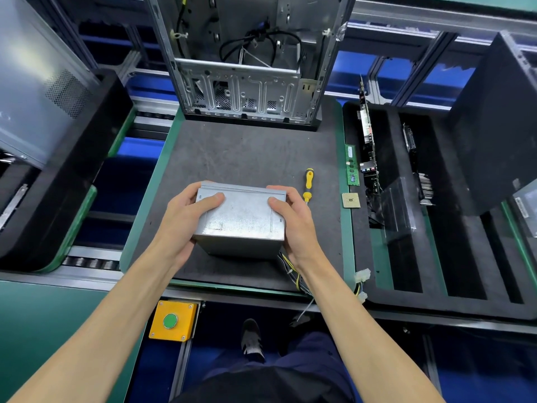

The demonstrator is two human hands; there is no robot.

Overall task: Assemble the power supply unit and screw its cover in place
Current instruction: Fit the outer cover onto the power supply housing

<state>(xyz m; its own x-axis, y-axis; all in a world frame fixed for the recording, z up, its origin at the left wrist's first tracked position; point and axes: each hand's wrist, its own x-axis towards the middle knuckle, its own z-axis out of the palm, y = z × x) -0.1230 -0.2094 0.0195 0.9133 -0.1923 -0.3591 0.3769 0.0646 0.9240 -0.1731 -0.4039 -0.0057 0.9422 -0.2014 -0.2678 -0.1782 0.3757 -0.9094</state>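
A grey metal power supply unit [242, 216] is held over the dark mat [247, 152], near its front edge. My left hand [183, 225] grips its left side, thumb lying on the top cover. My right hand [293, 222] grips the right side the same way. A bundle of yellow and black cables [293, 271] hangs from the unit's lower right, ending in white connectors [362, 276]. A yellow-handled screwdriver [308, 184] lies on the mat just right of the unit. No screws are visible.
An open metal computer case [247, 68] stands at the mat's far end. A memory stick [352, 165] and a processor chip [350, 200] lie on the green edge at right. Black foam trays [406, 257] with circuit boards stand at right; a yellow box with a green button [173, 320] sits below.
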